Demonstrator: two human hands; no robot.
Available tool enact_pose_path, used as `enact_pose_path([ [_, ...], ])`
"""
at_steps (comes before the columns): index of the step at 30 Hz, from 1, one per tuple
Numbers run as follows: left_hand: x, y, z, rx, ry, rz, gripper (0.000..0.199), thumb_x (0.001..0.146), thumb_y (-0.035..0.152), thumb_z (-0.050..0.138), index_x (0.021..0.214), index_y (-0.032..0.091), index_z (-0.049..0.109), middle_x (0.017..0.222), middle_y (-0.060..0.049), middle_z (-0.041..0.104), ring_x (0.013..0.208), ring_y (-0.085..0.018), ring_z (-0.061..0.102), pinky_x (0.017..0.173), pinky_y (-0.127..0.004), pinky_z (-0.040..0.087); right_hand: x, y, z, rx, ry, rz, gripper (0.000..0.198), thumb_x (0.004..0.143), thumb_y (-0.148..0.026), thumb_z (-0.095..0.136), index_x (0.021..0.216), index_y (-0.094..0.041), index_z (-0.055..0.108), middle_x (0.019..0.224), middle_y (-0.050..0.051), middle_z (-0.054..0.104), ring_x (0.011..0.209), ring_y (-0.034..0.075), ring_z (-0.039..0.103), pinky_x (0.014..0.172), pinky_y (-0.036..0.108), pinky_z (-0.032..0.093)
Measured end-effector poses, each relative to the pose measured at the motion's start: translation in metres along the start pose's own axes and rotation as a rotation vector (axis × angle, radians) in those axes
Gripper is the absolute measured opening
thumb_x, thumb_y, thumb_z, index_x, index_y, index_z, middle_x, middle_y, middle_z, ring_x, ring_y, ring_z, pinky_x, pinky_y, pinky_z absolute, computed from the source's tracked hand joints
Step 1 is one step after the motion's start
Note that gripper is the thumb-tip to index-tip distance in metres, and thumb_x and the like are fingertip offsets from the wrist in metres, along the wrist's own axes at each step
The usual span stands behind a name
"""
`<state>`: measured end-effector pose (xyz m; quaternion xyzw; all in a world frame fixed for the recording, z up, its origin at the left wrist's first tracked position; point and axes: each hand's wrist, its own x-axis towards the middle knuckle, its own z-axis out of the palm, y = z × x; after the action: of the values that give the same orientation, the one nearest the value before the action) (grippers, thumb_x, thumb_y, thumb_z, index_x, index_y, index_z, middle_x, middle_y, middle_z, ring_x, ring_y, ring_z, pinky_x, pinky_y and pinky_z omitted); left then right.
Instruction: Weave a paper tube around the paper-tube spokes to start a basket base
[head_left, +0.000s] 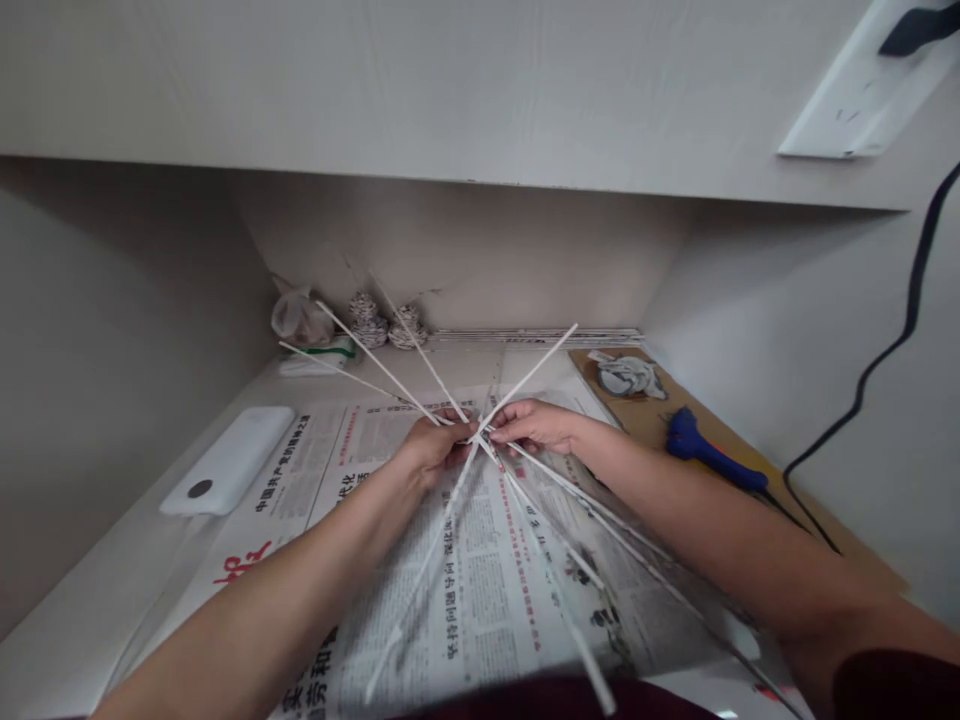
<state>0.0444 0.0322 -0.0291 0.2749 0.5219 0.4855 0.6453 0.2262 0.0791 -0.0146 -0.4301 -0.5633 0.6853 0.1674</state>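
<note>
Several thin white rolled-paper sticks (532,375) cross at one point and fan out like spokes above a spread newspaper (472,590). My left hand (437,443) pinches the crossing from the left side. From the right, my right hand (534,427) grips the sticks close to the same centre, its fingers curled. Some sticks reach away toward the back wall, while longer ones run back toward me, a few passing under my right forearm. The exact way the sticks interlace at the centre is partly hidden by my fingertips.
A white power bank (229,460) lies at left. Behind stand small woven paper pieces (367,322), a plastic bag (301,316) and a stack of paper sticks (540,337). On a brown board (810,530) at right rest a blue glue gun (712,455) and a crumpled cloth (630,377).
</note>
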Motion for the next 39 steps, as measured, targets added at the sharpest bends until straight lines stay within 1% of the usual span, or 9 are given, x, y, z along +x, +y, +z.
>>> enact_pose_path([
  [4, -0.001, -0.005, 0.005, -0.021, -0.037, 0.052, 0.035, 0.057, 0.011, 0.081, 0.083, 0.016, 0.058, 0.063, 0.003, 0.063, 0.053, -0.011, 0.061, 0.049, -0.021, 0.051, -0.005, -0.004, -0.007, 0.054, -0.081, 0.037, 0.025, 0.060, -0.020, 0.083, 0.079, -0.013, 0.068, 0.064, -0.001, 0.066, 0.053, 0.007, 0.059, 0.045, 0.014, 0.045],
  [7, -0.001, -0.007, 0.000, -0.011, -0.063, 0.104, 0.039, 0.055, 0.013, 0.083, 0.084, 0.016, 0.058, 0.063, 0.004, 0.061, 0.055, -0.011, 0.061, 0.051, -0.021, 0.051, -0.006, -0.001, -0.006, 0.122, -0.131, 0.045, 0.026, 0.061, -0.021, 0.082, 0.082, -0.012, 0.070, 0.070, 0.002, 0.069, 0.058, 0.009, 0.061, 0.051, 0.017, 0.050],
  [10, -0.001, -0.007, -0.008, -0.021, -0.115, 0.105, 0.041, 0.055, 0.015, 0.084, 0.086, 0.016, 0.058, 0.064, 0.004, 0.061, 0.056, -0.011, 0.061, 0.052, -0.021, 0.051, -0.007, 0.004, 0.001, 0.149, -0.102, 0.020, 0.026, 0.061, -0.023, 0.081, 0.081, -0.012, 0.069, 0.067, 0.001, 0.067, 0.054, 0.009, 0.059, 0.046, 0.019, 0.050],
  [15, -0.001, -0.004, -0.014, 0.029, -0.199, 0.082, 0.044, 0.055, 0.015, 0.085, 0.093, 0.014, 0.063, 0.074, 0.000, 0.065, 0.061, -0.011, 0.063, 0.055, -0.021, 0.050, -0.013, 0.004, 0.016, 0.096, 0.017, -0.030, 0.022, 0.061, -0.020, 0.079, 0.077, -0.014, 0.066, 0.058, -0.001, 0.064, 0.047, 0.010, 0.056, 0.041, 0.019, 0.045],
  [20, -0.002, -0.003, -0.015, 0.047, -0.253, 0.080, 0.046, 0.056, 0.015, 0.085, 0.097, 0.015, 0.065, 0.080, -0.001, 0.068, 0.067, -0.012, 0.064, 0.062, -0.024, 0.051, -0.019, 0.003, 0.022, 0.098, 0.110, -0.068, 0.021, 0.059, -0.016, 0.079, 0.075, -0.013, 0.065, 0.061, -0.001, 0.065, 0.053, 0.009, 0.058, 0.049, 0.019, 0.047],
  [26, -0.003, -0.001, -0.015, 0.014, -0.298, 0.074, 0.047, 0.054, 0.015, 0.086, 0.097, 0.015, 0.066, 0.080, -0.002, 0.067, 0.066, -0.011, 0.063, 0.058, -0.022, 0.047, -0.021, 0.007, 0.021, 0.152, 0.096, -0.056, 0.024, 0.060, -0.022, 0.080, 0.078, -0.014, 0.067, 0.060, -0.002, 0.064, 0.050, 0.009, 0.056, 0.046, 0.020, 0.044],
  [32, -0.005, 0.002, -0.015, 0.022, -0.314, 0.072, 0.047, 0.054, 0.016, 0.087, 0.096, 0.015, 0.067, 0.085, -0.002, 0.067, 0.069, -0.011, 0.063, 0.060, -0.021, 0.047, -0.022, 0.009, 0.025, 0.193, 0.172, -0.060, 0.032, 0.058, -0.028, 0.083, 0.081, -0.014, 0.066, 0.063, -0.001, 0.064, 0.047, 0.008, 0.053, 0.044, 0.020, 0.043],
  [36, -0.003, 0.000, -0.017, 0.069, -0.320, 0.106, 0.044, 0.055, 0.018, 0.087, 0.095, 0.015, 0.069, 0.087, -0.002, 0.066, 0.071, -0.010, 0.062, 0.061, -0.021, 0.047, -0.020, 0.013, 0.029, 0.118, 0.193, -0.113, 0.025, 0.063, -0.029, 0.080, 0.075, -0.016, 0.062, 0.055, -0.004, 0.059, 0.043, 0.007, 0.050, 0.039, 0.019, 0.039],
  [39, -0.002, 0.000, -0.018, 0.122, -0.329, 0.133, 0.041, 0.056, 0.022, 0.087, 0.093, 0.013, 0.070, 0.081, -0.002, 0.065, 0.065, -0.008, 0.058, 0.055, -0.018, 0.042, -0.019, 0.015, 0.029, 0.041, 0.215, -0.135, 0.021, 0.067, -0.030, 0.077, 0.075, -0.017, 0.062, 0.052, -0.004, 0.057, 0.042, 0.007, 0.049, 0.038, 0.018, 0.038],
])
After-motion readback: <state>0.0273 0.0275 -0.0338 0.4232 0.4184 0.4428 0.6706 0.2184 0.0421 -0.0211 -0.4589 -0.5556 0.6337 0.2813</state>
